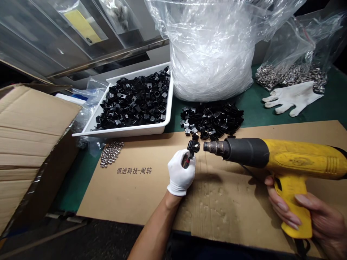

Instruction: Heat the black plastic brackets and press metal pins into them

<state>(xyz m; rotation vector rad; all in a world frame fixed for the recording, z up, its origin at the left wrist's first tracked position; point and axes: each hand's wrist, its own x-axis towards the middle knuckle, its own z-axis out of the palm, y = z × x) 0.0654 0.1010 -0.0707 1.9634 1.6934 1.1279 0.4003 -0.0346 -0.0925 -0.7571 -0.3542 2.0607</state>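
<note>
My left hand, in a white glove, is closed around pliers. At the tip of the pliers is a small black part with a bit of shiny metal on its right side. My bare right hand grips the handle of a yellow heat gun. The gun's metal nozzle points left, a short gap away from the black part. Just behind the part lies a loose pile of black plastic pieces.
A white tray of black pieces stands back left, beside a large plastic bag. Small metal parts lie on the cardboard sheet. An open carton is at left; a glove and bagged metal pieces are back right.
</note>
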